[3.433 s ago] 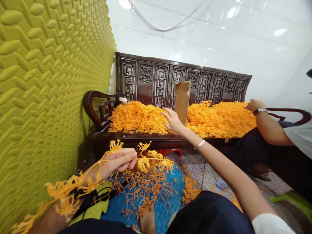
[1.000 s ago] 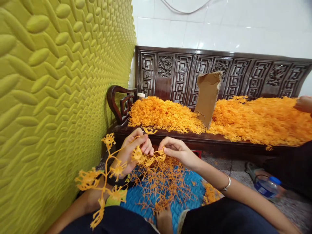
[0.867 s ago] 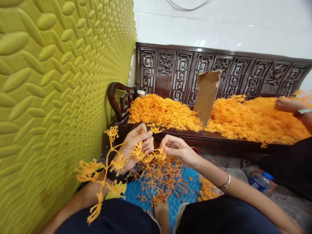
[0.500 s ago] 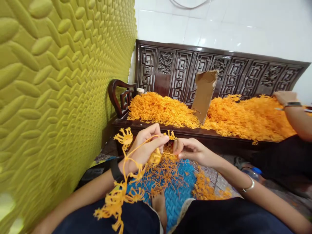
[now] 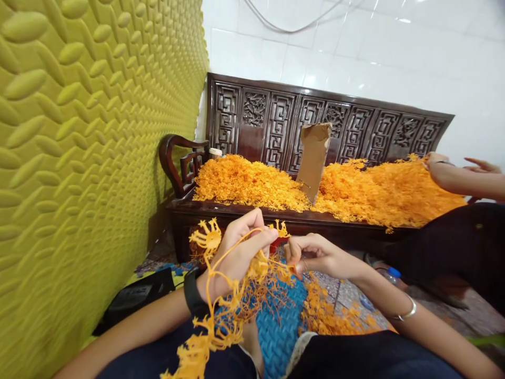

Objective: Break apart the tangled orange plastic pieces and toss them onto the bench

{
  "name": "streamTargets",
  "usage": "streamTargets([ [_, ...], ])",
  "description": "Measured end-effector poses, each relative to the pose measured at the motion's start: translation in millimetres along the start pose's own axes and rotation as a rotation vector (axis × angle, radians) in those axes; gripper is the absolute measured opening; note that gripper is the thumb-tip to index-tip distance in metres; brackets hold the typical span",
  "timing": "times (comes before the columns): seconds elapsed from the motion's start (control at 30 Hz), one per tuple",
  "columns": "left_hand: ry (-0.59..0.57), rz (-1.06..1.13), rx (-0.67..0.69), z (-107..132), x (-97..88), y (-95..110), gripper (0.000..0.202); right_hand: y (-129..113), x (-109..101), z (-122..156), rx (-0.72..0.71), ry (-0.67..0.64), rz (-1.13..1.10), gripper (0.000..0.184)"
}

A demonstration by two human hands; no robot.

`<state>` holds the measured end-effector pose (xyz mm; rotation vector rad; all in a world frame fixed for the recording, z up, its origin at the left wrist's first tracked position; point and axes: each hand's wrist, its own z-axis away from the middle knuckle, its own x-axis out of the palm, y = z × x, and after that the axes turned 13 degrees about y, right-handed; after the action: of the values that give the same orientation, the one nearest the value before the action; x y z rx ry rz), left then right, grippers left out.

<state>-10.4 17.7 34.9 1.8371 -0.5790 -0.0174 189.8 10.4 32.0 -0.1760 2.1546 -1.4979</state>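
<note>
My left hand (image 5: 248,245) is closed around a branching strand of orange plastic (image 5: 209,321), with thin stems and small toothed clusters. Its loops hang over my wrist and down towards my lap, and one cluster (image 5: 208,235) stands out left of the knuckles. Another small toothed tip (image 5: 281,228) pokes out beyond my left thumb. Close by on the right, my right hand (image 5: 311,255) has its thumb and fingers pinched at the end of an orange stem that runs from the left hand. The exact piece between those fingertips is partly hidden.
Heaps of orange plastic pieces (image 5: 248,181) cover a dark carved bench (image 5: 252,213), split by an upright cardboard piece (image 5: 313,163). Bare orange stems (image 5: 272,295) lie below on a blue mat (image 5: 276,342). A co-worker's arm (image 5: 461,176) reaches in at right. A yellow padded wall (image 5: 98,131) rises left.
The view has shifted, so the bench sits further left. My right hand has pulled slightly down from the left hand. The co-worker's second hand has come into sight.
</note>
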Motion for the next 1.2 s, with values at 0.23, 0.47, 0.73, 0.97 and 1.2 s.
streamTargets([
  [0.23,0.360,0.160,0.526,7,-31.3,45,0.027,51,-31,10,0.111,0.112,-0.046,0.022],
  [0.47,0.307,0.223,0.264,-7,-38.2,32,0.029,66,-28,-39,0.137,-0.057,0.130,0.022],
  [0.73,0.375,0.274,0.255,-14,-71.8,28,0.032,92,-106,-152,0.137,0.718,0.137,0.060],
  [0.97,0.341,0.270,0.191,-22,-69.6,18,0.031,82,-41,-155,0.110,0.411,-0.031,0.058],
  [1.2,0.282,0.211,0.058,-24,-74.8,9,0.032,15,35,-113,-0.320,-0.099,0.262,0.042],
])
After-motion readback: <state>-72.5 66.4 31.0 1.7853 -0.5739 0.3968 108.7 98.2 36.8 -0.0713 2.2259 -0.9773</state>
